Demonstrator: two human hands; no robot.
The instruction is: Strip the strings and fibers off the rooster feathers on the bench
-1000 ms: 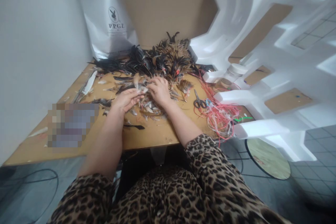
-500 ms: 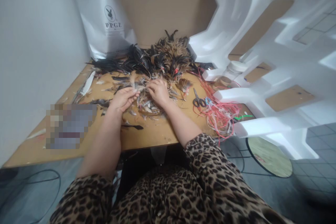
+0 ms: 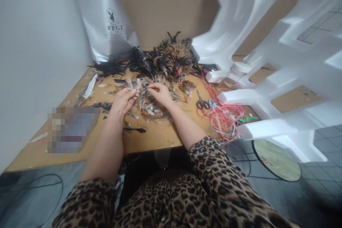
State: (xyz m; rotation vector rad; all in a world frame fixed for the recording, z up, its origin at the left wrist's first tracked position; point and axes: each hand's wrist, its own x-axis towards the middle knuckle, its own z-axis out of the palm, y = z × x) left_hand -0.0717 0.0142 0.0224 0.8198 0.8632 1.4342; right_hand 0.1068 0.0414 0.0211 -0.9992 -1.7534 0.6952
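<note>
Pinched between the thumb and fingers of my left hand is a pale, fluffy feather, its tip pointing up and away from me. My right hand is a little to the right, thumb and forefinger pressed together; whatever they hold, if anything, is too small to make out. Below and between the hands lies a heap of small grey and white feather pieces. Beyond them is a large pile of brown and black feathers.
Black-handled scissors lie right of my hands beside tangled pink and white strips. White foam pieces crowd the right side. A silver bag stands at the back left. A white feather and a blurred-out item lie left.
My right hand has drawn slightly away from my left, widening the gap between the fingertips. The feather in my left hand shows more fully now.
</note>
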